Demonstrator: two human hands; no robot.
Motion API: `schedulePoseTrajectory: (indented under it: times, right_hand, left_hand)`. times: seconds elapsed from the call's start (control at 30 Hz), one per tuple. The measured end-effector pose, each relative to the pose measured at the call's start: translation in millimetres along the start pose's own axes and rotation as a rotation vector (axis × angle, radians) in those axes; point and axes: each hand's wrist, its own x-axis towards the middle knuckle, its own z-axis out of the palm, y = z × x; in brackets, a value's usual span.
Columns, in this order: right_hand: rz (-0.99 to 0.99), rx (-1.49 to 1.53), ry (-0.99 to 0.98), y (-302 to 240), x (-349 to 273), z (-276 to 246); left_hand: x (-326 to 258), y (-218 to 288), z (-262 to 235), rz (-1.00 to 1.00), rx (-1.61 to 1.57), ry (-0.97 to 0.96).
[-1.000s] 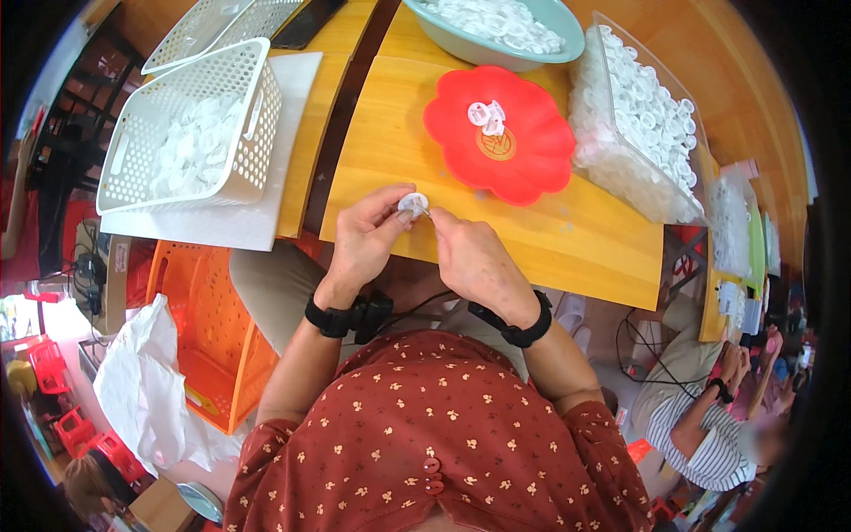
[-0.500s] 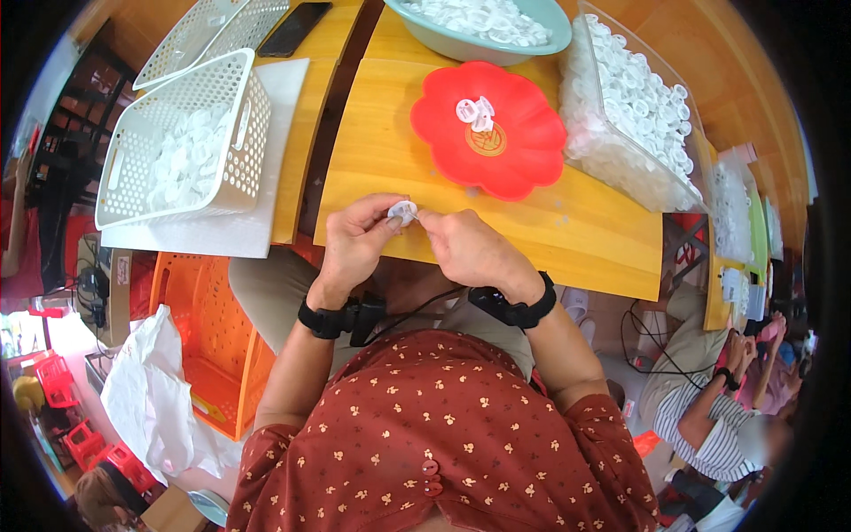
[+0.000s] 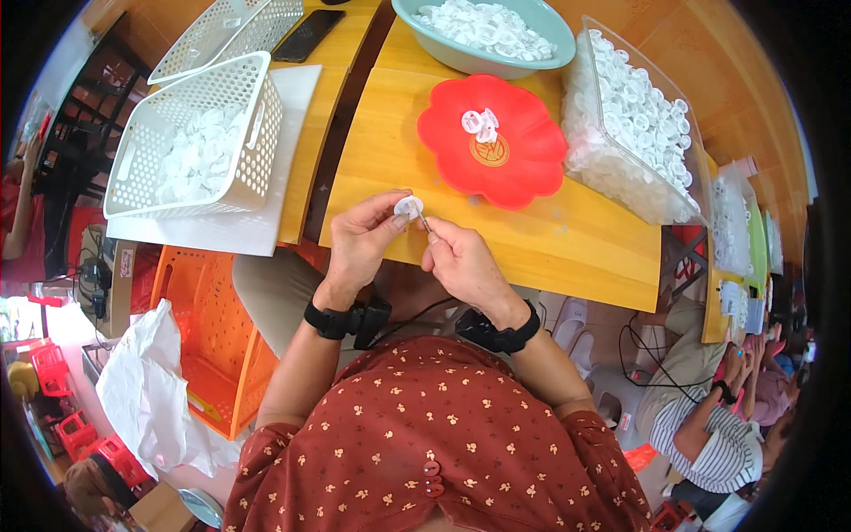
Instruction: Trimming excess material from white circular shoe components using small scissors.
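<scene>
Between the thumb and fingers of my left hand point(image 3: 362, 241) is a small round white plastic piece point(image 3: 409, 207), raised above the near edge of the table. My right hand point(image 3: 464, 266) pinches a thin metal tool point(image 3: 425, 223); its tip meets the piece's right side, and its exact kind is too small to make out. Beyond my hands, a red flower-shaped plate point(image 3: 527, 173) lies on the yellow wooden table point(image 3: 377, 115), with a few similar white pieces point(image 3: 480, 125) near its middle.
A clear bin point(image 3: 596, 164) full of white pieces stands at the right, a blue-green basin point(image 3: 474, 64) of them at the back. Left are a white perforated basket point(image 3: 257, 164) and a black phone point(image 3: 308, 35). An orange crate point(image 3: 206, 346) sits below. Another person point(image 3: 700, 443) is at right.
My right hand has drawn slightly back and down, so the metal tool now shows against the piece. The left hand has tilted the white piece; the view has shifted a little.
</scene>
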Motion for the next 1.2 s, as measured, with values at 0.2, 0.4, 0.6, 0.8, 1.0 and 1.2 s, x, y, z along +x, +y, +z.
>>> schedulePoseTrajectory:
  times: [0.2, 0.4, 0.6, 0.8, 1.0, 1.2]
  right_hand:
    - [-0.001, 0.034, 0.037, 3, 1, 8]
    - [0.016, -0.022, 0.059, 2, 1, 12]
    - [0.054, -0.002, 0.068, 1, 2, 14]
    - [0.000, -0.032, 0.105, 2, 2, 19]
    - [-0.123, -0.245, 0.083, 15, 4, 19]
    - [-0.269, -0.903, 0.098, -9, 2, 15]
  left_hand:
    - [1, -2, 0, 0.012, -0.049, 0.004]
    - [0, -2, 2, 0.018, -0.068, 0.035]
    - [0, -4, 2, 0.024, -0.035, 0.043]
    - [-1, -3, 3, 0.004, -0.012, 0.059]
    - [-2, -3, 2, -0.022, 0.024, 0.073]
    - [-2, 0, 2, 0.025, 0.152, 0.072]
